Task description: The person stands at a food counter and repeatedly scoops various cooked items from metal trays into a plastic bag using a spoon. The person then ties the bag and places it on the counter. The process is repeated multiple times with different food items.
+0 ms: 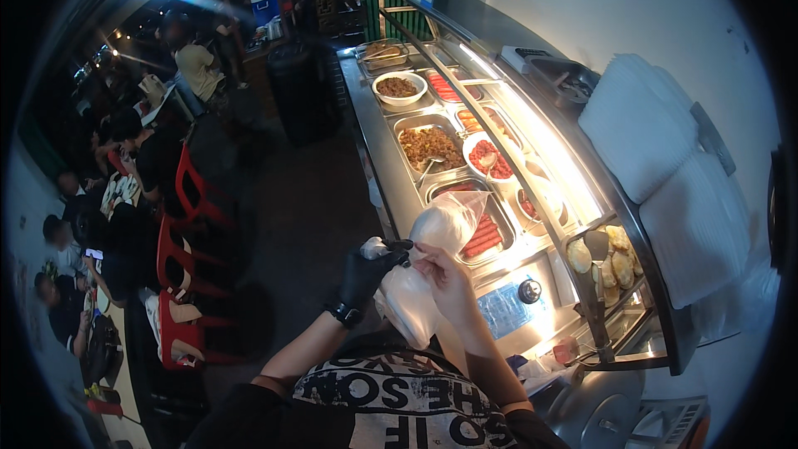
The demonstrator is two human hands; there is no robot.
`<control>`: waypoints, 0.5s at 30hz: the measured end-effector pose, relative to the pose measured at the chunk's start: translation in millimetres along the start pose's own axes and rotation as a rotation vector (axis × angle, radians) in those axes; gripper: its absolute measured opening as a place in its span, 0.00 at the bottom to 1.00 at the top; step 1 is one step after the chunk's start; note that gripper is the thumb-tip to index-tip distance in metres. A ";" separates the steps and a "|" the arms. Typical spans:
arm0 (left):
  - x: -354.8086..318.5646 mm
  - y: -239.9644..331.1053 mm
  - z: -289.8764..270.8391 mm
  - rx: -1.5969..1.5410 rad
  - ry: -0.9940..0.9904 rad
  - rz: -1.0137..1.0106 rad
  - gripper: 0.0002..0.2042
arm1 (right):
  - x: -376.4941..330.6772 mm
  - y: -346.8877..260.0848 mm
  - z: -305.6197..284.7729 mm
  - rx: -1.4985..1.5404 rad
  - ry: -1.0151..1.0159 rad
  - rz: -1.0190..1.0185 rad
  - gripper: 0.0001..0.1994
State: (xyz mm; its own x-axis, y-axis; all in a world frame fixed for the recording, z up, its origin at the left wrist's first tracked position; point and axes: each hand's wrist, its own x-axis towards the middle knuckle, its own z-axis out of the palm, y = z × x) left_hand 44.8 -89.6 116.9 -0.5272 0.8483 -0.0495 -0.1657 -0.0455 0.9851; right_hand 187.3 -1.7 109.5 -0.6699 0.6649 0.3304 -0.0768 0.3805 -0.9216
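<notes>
My left hand (366, 273), in a black glove with a watch at the wrist, is closed on a white plastic bag (406, 303). The bag hangs in front of my chest. My bare right hand (446, 276) pinches thin plastic right beside the gloved fingers. Just beyond both hands, a rounded, translucent plastic bag (439, 226) bulges over the counter edge; whether it is joined to the white one I cannot tell. Close by lies a metal tray of red sausages (483, 237). What is inside the bags cannot be made out.
A lit steel food counter (391, 187) runs ahead with a tray of brown chopped food (431, 148) and several bowls. Foam boxes (636, 120) are stacked on the right shelf. A round black-topped bell (529, 291) sits near a blue sheet. Seated people and red chairs (179, 316) are left.
</notes>
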 end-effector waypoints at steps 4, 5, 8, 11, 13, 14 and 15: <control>4.3 -13.8 6.4 0.001 -0.024 0.015 0.07 | 3.0 8.1 -8.2 -0.178 0.055 -0.135 0.03; 5.8 -18.7 4.9 0.047 -0.026 -0.040 0.07 | 3.8 13.6 -11.1 -0.002 0.019 -0.112 0.04; 14.1 -48.7 5.9 0.251 0.019 0.085 0.09 | 4.1 25.1 -11.1 0.608 -0.109 0.021 0.12; 27.3 -52.5 9.8 -0.075 0.006 -0.070 0.16 | -3.7 23.3 -16.5 0.971 -0.160 0.289 0.09; 40.7 -43.6 -0.6 -0.683 -0.105 -0.342 0.20 | 6.9 24.4 -34.5 0.991 -0.066 0.222 0.12; 44.9 -36.5 0.6 -0.697 -0.131 -0.369 0.22 | 14.8 27.3 -47.3 0.998 -0.021 0.190 0.15; 47.7 -23.5 5.7 -0.710 -0.167 -0.400 0.23 | 22.9 52.0 -60.0 1.210 0.045 0.080 0.17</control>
State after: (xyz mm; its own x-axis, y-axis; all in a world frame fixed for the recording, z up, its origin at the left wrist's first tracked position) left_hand 28.2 -45.0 92.3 -0.1954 0.9357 -0.2936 -0.8302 0.0016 0.5575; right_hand 212.3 71.9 81.4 -0.6797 0.6899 0.2489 -0.6929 -0.4929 -0.5262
